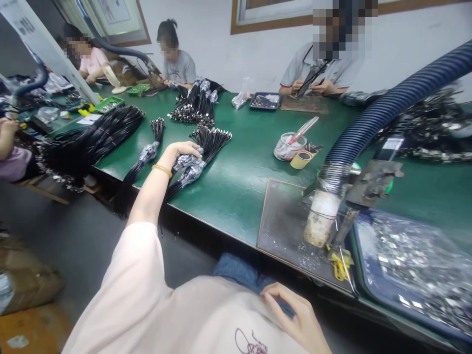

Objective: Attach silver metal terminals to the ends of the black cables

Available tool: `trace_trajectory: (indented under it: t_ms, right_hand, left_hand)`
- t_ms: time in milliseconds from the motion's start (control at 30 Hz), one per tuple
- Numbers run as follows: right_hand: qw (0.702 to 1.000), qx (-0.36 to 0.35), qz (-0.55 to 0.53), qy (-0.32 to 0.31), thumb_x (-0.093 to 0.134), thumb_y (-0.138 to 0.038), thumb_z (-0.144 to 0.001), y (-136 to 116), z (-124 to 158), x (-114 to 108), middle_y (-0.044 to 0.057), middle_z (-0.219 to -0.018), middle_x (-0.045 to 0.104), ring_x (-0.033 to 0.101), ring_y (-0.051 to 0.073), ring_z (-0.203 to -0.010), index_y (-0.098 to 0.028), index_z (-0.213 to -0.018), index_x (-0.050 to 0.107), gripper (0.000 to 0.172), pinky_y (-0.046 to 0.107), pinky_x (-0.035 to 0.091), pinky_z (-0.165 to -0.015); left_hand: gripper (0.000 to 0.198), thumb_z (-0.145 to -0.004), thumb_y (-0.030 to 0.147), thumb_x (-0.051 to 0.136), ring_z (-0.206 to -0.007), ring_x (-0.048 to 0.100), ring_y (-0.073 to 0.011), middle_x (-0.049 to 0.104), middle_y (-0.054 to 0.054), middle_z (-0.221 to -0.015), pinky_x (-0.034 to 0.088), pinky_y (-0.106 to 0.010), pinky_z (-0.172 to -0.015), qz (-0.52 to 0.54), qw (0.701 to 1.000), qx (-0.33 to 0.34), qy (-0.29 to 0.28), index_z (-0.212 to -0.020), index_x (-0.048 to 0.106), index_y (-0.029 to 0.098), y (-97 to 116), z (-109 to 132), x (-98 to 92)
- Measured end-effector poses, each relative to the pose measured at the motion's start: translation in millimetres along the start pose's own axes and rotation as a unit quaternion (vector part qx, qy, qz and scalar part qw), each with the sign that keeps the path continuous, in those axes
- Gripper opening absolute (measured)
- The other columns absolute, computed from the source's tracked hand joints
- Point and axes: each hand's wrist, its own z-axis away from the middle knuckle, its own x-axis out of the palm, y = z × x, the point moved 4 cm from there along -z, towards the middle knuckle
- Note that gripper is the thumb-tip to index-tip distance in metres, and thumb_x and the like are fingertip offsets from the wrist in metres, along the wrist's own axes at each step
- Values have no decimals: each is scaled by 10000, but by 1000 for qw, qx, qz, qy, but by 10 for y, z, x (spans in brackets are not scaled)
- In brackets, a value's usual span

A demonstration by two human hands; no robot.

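My left hand (185, 149) reaches out over the green table, its fingers curled around a bundle of black cables (187, 161) wrapped in clear plastic. Right beside it lies another wrapped cable bundle (194, 171), its shiny metal connector ends fanned out away from me. To the left is a separate wrapped cable bundle (148, 153) with its tails hanging over the table edge. Low against my body, by my lap, rests my right hand (291, 312); thumb and forefinger are apart and nothing shows between them.
A ribbed extraction hose (383, 110) comes down over a dark work board (282, 216). Right of it, a blue tray (363, 265) holds bagged metal parts. Cans (289, 150) stand mid-table. A large cable pile (99, 132) lies left. Several co-workers sit opposite and at the left.
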Motion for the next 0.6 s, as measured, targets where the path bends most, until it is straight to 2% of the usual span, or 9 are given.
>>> trace_trajectory:
  t_ms: [100, 200, 267, 333, 400, 500, 600]
  right_hand:
    - [1000, 3, -8, -7, 541, -433, -972, -1, -39, 53, 14, -749, 708, 683, 157, -694, -227, -746, 651, 325, 225, 537, -681]
    - [1000, 3, -3, -10, 540, -437, -969, -6, -67, 74, 18, -749, 710, 680, 162, -695, -225, -746, 653, 328, 232, 542, -688]
    - [1000, -2, 0, -16, 542, -439, -966, -17, -78, 79, 18, -744, 710, 681, 162, -689, -224, -743, 654, 330, 231, 544, -683]
    - [1000, -1, 2, -13, 549, -446, -962, -30, -80, 72, 14, -737, 708, 683, 162, -685, -224, -734, 652, 335, 229, 545, -680]
    - [1000, 5, 5, -2, 557, -453, -957, -39, -77, 58, 13, -732, 708, 684, 164, -681, -224, -725, 652, 339, 229, 549, -680]
    - [1000, 11, 14, -1, 552, -462, -958, -31, -80, 63, 18, -720, 711, 688, 170, -672, -222, -718, 657, 355, 231, 557, -672]
    - [1000, 12, 15, -15, 541, -474, -962, 8, -126, 115, 35, -742, 734, 713, 182, -694, -219, -759, 690, 359, 242, 584, -686]
  left_hand:
    - [828, -685, 295, 727, -1380, 544, -255, 572, -99, -1507, 411, -234, -1129, -9, 999, 28, -42, -1471, 532, 122, 122, 59, 172]
    - [847, -682, 322, 745, -1387, 532, -251, 548, -79, -1533, 401, -231, -1134, -19, 996, 54, -63, -1483, 526, 155, 244, 107, 362]
    - [844, -668, 316, 754, -1332, 580, -250, 584, -71, -1499, 442, -235, -1089, -28, 995, 63, -66, -1471, 544, 168, 310, 116, 400]
    - [814, -633, 280, 767, -1254, 633, -264, 653, -64, -1421, 483, -252, -1035, -38, 995, 66, -58, -1424, 601, 179, 362, 98, 327]
    - [749, -583, 227, 778, -1206, 657, -288, 715, -56, -1330, 495, -271, -1010, -49, 996, 67, -38, -1326, 691, 197, 400, 57, 174]
    - [692, -543, 175, 778, -1201, 655, -302, 753, -47, -1256, 489, -284, -1007, -57, 996, 71, -4, -1234, 752, 214, 428, -17, -15]
    - [713, -532, 149, 779, -1143, 678, -297, 775, -52, -1190, 503, -291, -974, -53, 996, 71, 2, -1243, 743, 186, 419, -67, 54]
